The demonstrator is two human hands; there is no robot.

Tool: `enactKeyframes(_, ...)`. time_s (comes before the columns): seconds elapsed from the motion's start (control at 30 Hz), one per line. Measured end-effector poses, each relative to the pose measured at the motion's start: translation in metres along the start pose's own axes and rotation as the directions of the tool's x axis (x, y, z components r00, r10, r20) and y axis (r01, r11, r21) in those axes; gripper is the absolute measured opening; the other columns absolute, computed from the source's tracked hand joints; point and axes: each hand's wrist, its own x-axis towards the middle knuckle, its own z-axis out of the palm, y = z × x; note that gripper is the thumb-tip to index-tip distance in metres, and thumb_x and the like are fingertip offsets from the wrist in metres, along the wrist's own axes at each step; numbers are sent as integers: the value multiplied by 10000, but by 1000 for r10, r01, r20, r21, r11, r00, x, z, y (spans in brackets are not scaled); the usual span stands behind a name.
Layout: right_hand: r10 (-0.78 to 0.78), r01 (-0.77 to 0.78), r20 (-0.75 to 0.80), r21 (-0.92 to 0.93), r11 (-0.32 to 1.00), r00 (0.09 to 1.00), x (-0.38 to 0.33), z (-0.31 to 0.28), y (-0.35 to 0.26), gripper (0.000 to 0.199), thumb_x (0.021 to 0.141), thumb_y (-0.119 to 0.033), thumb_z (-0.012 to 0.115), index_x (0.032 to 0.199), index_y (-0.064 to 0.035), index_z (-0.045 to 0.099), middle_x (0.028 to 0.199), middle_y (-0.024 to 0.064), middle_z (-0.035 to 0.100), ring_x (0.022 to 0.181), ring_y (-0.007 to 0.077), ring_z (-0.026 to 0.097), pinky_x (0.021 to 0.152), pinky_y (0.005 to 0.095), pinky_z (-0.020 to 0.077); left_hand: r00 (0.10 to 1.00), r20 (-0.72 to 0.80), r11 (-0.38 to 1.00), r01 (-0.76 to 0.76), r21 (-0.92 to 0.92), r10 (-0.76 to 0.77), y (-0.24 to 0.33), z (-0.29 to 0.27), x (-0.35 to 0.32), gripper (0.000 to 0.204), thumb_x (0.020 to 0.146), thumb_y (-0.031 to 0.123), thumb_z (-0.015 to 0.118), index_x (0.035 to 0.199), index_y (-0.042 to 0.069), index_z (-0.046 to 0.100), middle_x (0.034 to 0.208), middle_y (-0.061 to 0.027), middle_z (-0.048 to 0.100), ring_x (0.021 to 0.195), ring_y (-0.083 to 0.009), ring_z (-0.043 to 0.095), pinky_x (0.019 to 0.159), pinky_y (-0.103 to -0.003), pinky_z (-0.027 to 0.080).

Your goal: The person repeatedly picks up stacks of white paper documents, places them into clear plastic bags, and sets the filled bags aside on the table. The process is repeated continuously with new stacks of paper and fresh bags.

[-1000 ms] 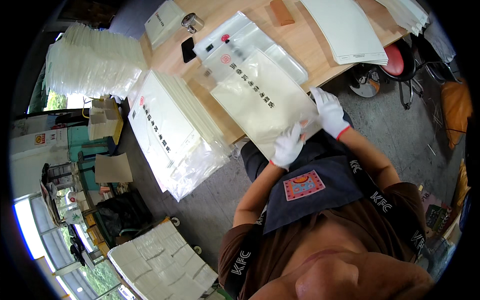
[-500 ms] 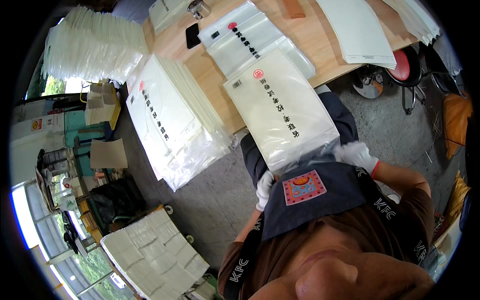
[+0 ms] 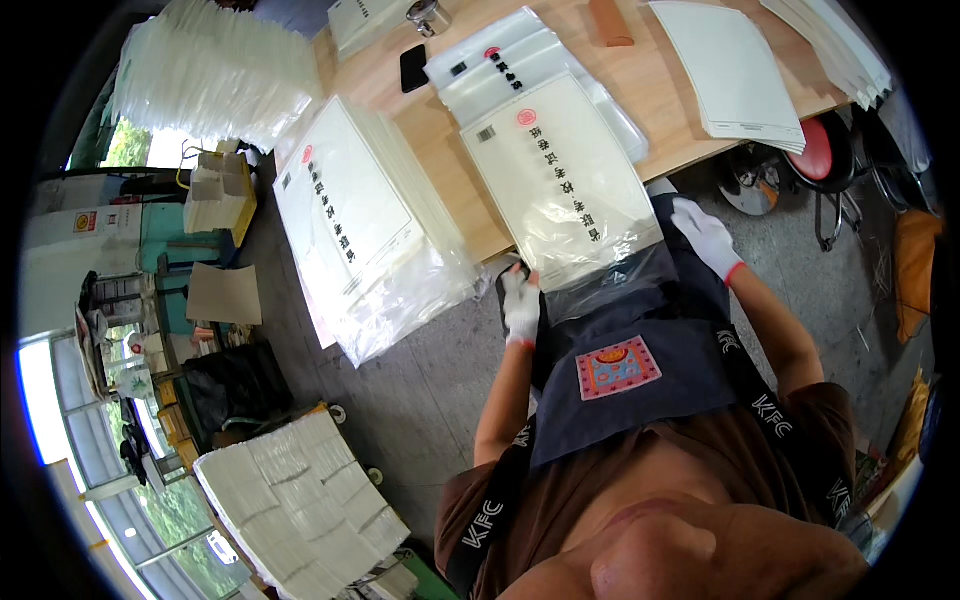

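Note:
A clear plastic bag [image 3: 615, 283] with a pack of cream paper [image 3: 563, 190] inside lies partly on the table, its loose end hanging over my lap. The paper bears a red round mark and a column of dark characters. My left hand [image 3: 522, 305], in a white glove with bare fingertips, is at the bag's lower left edge, thumb and fingers apart. My right hand [image 3: 706, 240], gloved in white, is beside the bag's right edge with its fingers stretched out, holding nothing. Flat plastic bags [image 3: 520, 50] lie partly under the filled one.
Left of it, a thick stack of filled bags [image 3: 350, 220] overhangs the table [image 3: 440, 150]. Behind stand a tall bagged stack [image 3: 215, 75], a black phone [image 3: 413, 69] and a metal cup [image 3: 428, 17]. Paper sheets [image 3: 725, 75] lie right. A pallet of paper [image 3: 300, 500] stands lower left.
The filled bag has shifted away from my body, farther onto the table. Both hands have moved forward from its near end to its sides, and the view has shifted slightly.

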Motion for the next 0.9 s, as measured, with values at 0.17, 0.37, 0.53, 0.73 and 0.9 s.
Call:
enactKeyframes(0.17,-32,-320,393,791,522,919,27,75,14,395,947,-246,560,1264,-13,520,1026,31,634,857,87,596,700,224,490,932,148,940,-340,36,331,127,-37,7,481,904,135,569,1323,-56,430,1288,-218,533,1171,-274,523,994,-318,378)
enactKeyframes(0.37,-232,-319,538,737,597,810,73,87,-178,469,905,-376,605,1185,0,581,935,6,626,792,60,577,621,205,469,891,-365,949,-311,-55,271,210,-164,-17,424,923,-12,486,1344,-26,447,1396,-157,445,1256,-230,450,1017,-341,416)
enactKeyframes(0.53,-301,57,610,386,921,733,129,128,-299,557,833,-573,592,919,-24,641,776,65,655,636,128,611,601,261,474,899,-373,925,-320,-206,228,183,-296,51,363,963,116,460,1288,-44,484,1084,-107,612,986,-190,590,812,-294,502)
enactKeyframes(0.73,-336,238,654,237,942,678,88,124,-272,546,867,-579,536,780,-46,617,659,48,635,573,146,595,554,297,465,816,-578,828,-331,-452,10,81,-265,90,494,937,199,482,1381,2,397,1359,-129,465,1183,-249,493,974,-376,434)
enactKeyframes(0.9,-177,-61,834,244,968,522,40,114,-135,430,909,-454,521,874,-33,603,713,55,649,593,149,603,552,294,480,742,-575,861,6,-509,-346,-72,-119,51,433,952,255,418,1228,-55,544,1209,-196,589,1074,-285,574,954,-392,454)
